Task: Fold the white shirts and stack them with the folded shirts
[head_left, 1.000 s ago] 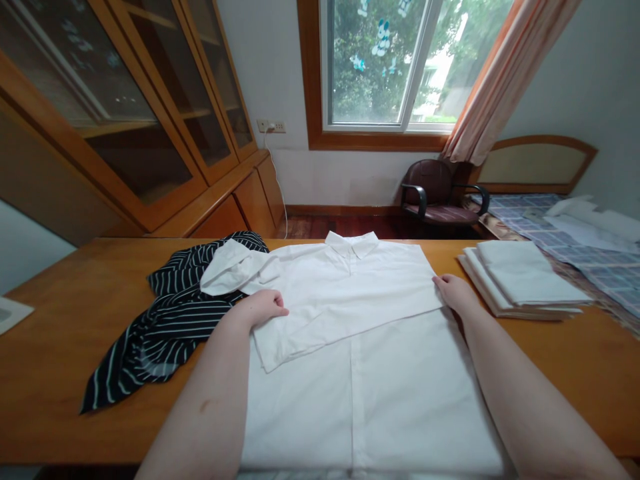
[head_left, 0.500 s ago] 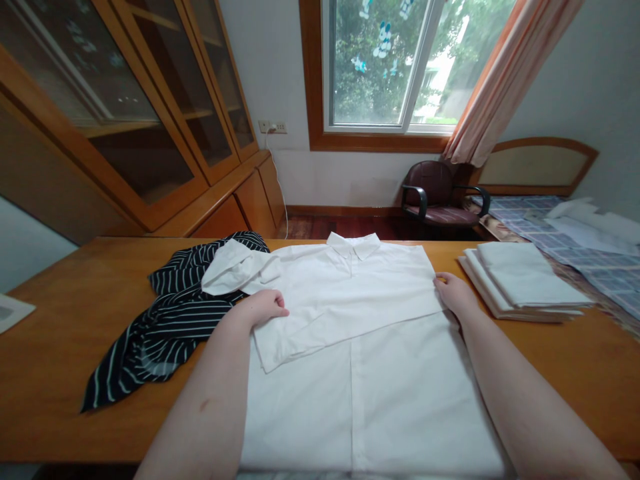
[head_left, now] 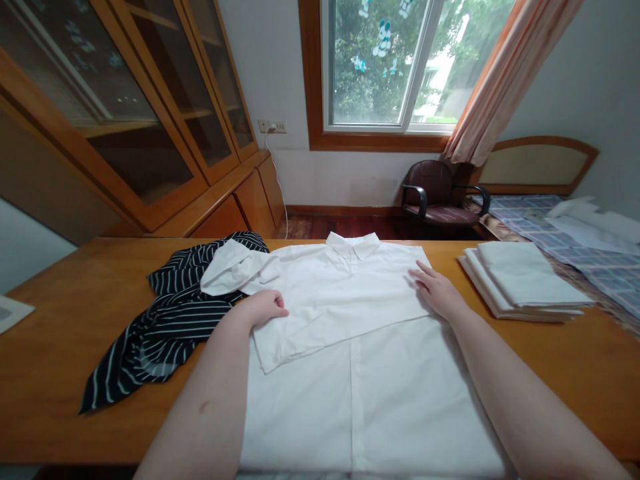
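Note:
A white collared shirt lies flat on the wooden table, collar away from me, with its right sleeve folded across the chest. My left hand rests on the folded sleeve's end at the shirt's left edge, fingers curled onto the cloth. Flat on the shirt's right chest lies my right hand, fingers spread, holding nothing. The shirt's left sleeve lies spread out over a black striped garment.
A stack of folded white cloths sits at the table's right. A bed with more white cloth stands beyond it. A dark armchair is under the window. Wooden glass-door cabinets line the left wall.
My right hand has slid left from the shirt's right edge onto the chest, fingers now spread flat. My left hand has stayed put.

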`<action>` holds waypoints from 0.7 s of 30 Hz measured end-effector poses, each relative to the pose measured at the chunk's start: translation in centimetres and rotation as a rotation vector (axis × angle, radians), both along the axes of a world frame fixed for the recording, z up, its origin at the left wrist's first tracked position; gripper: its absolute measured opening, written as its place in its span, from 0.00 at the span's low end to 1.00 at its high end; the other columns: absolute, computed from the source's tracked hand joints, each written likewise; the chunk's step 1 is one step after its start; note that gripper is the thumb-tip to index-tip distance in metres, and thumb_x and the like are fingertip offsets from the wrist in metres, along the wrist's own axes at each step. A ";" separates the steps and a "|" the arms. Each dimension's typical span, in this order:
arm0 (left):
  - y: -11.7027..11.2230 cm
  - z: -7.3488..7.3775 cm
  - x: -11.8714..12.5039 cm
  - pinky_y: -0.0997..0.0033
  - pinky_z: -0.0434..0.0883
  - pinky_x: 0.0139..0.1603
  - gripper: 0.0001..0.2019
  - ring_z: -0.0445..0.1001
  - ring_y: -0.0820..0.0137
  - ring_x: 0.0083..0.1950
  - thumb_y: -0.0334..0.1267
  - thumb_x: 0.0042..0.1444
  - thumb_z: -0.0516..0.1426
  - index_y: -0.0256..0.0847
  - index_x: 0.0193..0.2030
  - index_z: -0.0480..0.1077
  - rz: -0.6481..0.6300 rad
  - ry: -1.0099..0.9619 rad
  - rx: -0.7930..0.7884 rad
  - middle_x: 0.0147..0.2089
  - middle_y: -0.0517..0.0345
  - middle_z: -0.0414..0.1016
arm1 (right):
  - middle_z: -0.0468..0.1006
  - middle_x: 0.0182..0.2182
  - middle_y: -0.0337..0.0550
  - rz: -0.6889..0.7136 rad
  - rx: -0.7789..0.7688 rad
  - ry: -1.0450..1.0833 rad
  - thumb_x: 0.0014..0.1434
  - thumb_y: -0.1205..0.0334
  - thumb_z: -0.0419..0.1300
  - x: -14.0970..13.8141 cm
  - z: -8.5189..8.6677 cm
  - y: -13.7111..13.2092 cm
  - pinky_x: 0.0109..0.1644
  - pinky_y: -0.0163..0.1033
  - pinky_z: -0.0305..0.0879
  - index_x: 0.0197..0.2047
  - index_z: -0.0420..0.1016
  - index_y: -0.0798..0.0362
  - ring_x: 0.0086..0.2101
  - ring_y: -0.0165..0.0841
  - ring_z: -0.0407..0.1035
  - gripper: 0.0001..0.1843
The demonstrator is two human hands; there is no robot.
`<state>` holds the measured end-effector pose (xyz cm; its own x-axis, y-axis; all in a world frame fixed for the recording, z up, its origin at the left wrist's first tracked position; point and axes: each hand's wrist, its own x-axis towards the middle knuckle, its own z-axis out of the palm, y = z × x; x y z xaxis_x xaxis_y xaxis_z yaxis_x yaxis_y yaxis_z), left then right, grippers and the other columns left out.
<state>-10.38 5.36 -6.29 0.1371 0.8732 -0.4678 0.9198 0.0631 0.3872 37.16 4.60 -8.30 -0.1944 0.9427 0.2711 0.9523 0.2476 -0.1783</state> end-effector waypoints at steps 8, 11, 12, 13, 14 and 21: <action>0.0 0.1 -0.1 0.73 0.61 0.28 0.12 0.72 0.68 0.33 0.46 0.42 0.60 0.42 0.32 0.72 -0.001 -0.008 -0.004 0.33 0.59 0.76 | 0.47 0.67 0.50 -0.217 -0.322 -0.101 0.62 0.43 0.44 0.3 -0.9 0.6 0.64 0.57 0.44 0.67 0.51 0.50 0.65 0.44 0.42 0.35; 0.0 0.0 -0.1 0.73 0.61 0.28 0.13 0.72 0.68 0.33 0.46 0.41 0.60 0.42 0.33 0.72 0.007 -0.016 -0.010 0.33 0.59 0.76 | 0.45 0.67 0.49 -0.213 -0.367 -0.069 0.59 0.40 0.48 1.6 -1.0 0.8 0.65 0.56 0.41 0.68 0.48 0.51 0.65 0.45 0.41 0.40; 0.0 0.0 -0.1 0.73 0.61 0.28 0.13 0.72 0.68 0.33 0.46 0.42 0.60 0.42 0.33 0.72 0.006 -0.018 -0.009 0.33 0.59 0.76 | 0.45 0.67 0.48 -0.203 -0.382 -0.057 0.57 0.40 0.50 2.0 -1.0 0.8 0.65 0.55 0.40 0.68 0.48 0.51 0.65 0.45 0.41 0.41; 0.0 0.0 -0.1 0.73 0.61 0.28 0.13 0.72 0.68 0.33 0.46 0.42 0.60 0.42 0.33 0.72 0.004 -0.018 -0.008 0.33 0.59 0.76 | 0.45 0.67 0.48 -0.194 -0.394 -0.045 0.56 0.40 0.53 2.4 -0.9 0.7 0.65 0.55 0.40 0.68 0.48 0.51 0.65 0.46 0.40 0.42; 0.0 0.0 -0.1 0.73 0.61 0.28 0.13 0.72 0.68 0.33 0.46 0.42 0.60 0.42 0.33 0.72 0.001 -0.018 -0.006 0.33 0.59 0.76 | 0.45 0.67 0.48 -0.183 -0.403 -0.031 0.54 0.41 0.55 2.9 -0.9 0.6 0.65 0.55 0.40 0.68 0.49 0.51 0.65 0.47 0.39 0.44; -0.1 0.2 0.1 0.73 0.61 0.29 0.12 0.72 0.67 0.34 0.46 0.42 0.60 0.42 0.33 0.71 -0.006 -0.013 -0.003 0.33 0.59 0.76 | 0.69 0.57 0.47 -0.185 -0.223 0.175 0.58 0.52 0.54 4.4 0.8 -0.3 0.60 0.42 0.56 0.54 0.72 0.52 0.56 0.40 0.62 0.23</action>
<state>-10.31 5.28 -6.13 0.1483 0.8709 -0.4685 0.9151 0.0588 0.3989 41.55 4.29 -7.55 0.0167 0.9975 0.0680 0.9274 0.0100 -0.3738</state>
